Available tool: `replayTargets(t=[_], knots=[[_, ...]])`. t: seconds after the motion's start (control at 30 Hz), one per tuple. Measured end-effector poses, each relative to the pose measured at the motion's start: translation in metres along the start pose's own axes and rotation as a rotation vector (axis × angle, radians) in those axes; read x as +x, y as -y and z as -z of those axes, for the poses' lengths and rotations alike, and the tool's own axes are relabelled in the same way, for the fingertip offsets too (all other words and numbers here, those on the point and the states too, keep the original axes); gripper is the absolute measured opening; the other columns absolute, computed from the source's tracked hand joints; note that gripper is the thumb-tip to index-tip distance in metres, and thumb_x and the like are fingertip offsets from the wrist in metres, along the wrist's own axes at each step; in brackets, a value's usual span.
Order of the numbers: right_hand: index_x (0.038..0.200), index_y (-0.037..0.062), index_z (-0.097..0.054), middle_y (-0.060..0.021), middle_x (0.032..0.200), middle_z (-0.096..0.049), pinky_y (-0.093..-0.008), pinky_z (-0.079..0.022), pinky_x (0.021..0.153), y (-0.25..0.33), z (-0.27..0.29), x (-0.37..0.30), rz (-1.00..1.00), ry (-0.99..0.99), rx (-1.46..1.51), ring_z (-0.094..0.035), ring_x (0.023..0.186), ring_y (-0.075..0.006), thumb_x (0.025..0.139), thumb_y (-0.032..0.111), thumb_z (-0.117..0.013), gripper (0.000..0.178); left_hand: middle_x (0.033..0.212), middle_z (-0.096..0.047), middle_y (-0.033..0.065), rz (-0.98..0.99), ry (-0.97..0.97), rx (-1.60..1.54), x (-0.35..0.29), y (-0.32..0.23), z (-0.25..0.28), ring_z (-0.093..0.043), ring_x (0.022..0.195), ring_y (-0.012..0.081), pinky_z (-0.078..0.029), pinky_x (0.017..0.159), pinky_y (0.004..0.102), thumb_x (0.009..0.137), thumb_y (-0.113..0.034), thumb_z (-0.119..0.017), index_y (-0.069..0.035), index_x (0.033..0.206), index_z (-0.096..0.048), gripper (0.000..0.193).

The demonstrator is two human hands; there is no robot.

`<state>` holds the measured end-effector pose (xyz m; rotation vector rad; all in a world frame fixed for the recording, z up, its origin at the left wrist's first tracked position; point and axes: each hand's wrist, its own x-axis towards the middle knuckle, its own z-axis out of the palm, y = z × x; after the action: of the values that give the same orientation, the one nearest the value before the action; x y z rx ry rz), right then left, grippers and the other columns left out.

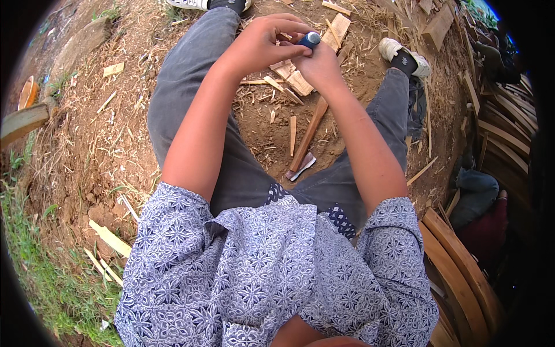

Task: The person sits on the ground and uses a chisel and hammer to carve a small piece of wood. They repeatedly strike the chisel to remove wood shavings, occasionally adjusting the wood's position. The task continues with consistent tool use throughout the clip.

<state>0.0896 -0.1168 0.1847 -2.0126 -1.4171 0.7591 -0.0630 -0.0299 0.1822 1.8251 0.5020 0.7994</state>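
Observation:
A blue cylinder with a silvery round end, which looks like a tool handle, sticks up between my hands. My left hand curls around its left side, thumb and fingertips closed against it. Closed around it lower down is my right hand, its fingers mostly hidden behind the back of the hand. The rest of the cylinder cannot be seen. Pale wood pieces lie on the ground just beneath the hands. Between my legs, a brown wooden shaft slants toward me; its far end is hidden by my right arm.
Wood chips and a thin stick litter the dirt. A wood block stands at the far right. Curved planks are stacked on the right, near another person's leg. Grass grows at left, below a beam.

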Motion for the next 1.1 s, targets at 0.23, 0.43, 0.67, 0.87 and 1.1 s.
replayTargets(t=[0.23,0.43,0.67,0.87,1.1], knots=[[0.113,0.0068,-0.073,-0.0159,0.105,-0.075,-0.0398,-0.057,0.086,0.0005,0.0004,0.0,-0.038,0.027,0.006,-0.073,0.099,-0.0292,0.092,0.021,-0.069,0.026,0.111,-0.071,0.0042,-0.035,0.011,0.03,0.0004,0.0022,-0.0018,-0.068,0.099,0.0171,-0.057,0.085,0.0321,0.086,-0.015,-0.084,-0.008,0.117,-0.077,0.033],[0.121,0.01,-0.073,-0.0153,0.109,-0.075,-0.0399,-0.057,0.086,0.0,-0.0053,-0.005,-0.049,-0.002,0.054,-0.073,0.101,-0.0296,0.096,0.026,-0.067,0.031,0.108,-0.07,0.004,-0.076,-0.002,0.089,0.0007,-0.0002,-0.0064,-0.067,0.091,0.0177,-0.057,0.078,0.0329,0.084,-0.019,-0.085,-0.01,0.114,-0.079,0.032],[0.121,0.011,-0.073,-0.0155,0.113,-0.074,-0.0395,-0.057,0.088,0.0043,-0.0025,-0.0071,-0.038,-0.003,0.072,-0.072,0.104,-0.0297,0.095,0.027,-0.068,0.031,0.104,-0.069,0.0029,-0.088,-0.011,0.075,0.0004,0.0006,-0.0057,-0.067,0.088,0.017,-0.057,0.073,0.0323,0.083,-0.02,-0.086,-0.009,0.112,-0.079,0.032],[0.121,0.01,-0.073,-0.0165,0.113,-0.074,-0.0404,-0.056,0.088,0.0015,-0.0041,-0.0057,-0.054,0.0,0.071,-0.072,0.105,-0.0311,0.095,0.028,-0.069,0.032,0.103,-0.07,0.0031,-0.079,-0.005,0.064,0.0017,-0.0005,-0.0053,-0.067,0.09,0.017,-0.057,0.076,0.0324,0.083,-0.02,-0.086,-0.009,0.111,-0.079,0.031],[0.117,0.0056,-0.072,-0.0184,0.109,-0.073,-0.0415,-0.056,0.087,0.0058,-0.0053,-0.0057,-0.083,0.007,0.041,-0.072,0.102,-0.0337,0.094,0.034,-0.072,0.037,0.106,-0.071,0.0047,-0.116,-0.017,0.142,0.0003,0.0032,-0.0055,-0.068,0.093,0.0187,-0.056,0.077,0.0331,0.083,-0.022,-0.086,-0.006,0.108,-0.078,0.03]])
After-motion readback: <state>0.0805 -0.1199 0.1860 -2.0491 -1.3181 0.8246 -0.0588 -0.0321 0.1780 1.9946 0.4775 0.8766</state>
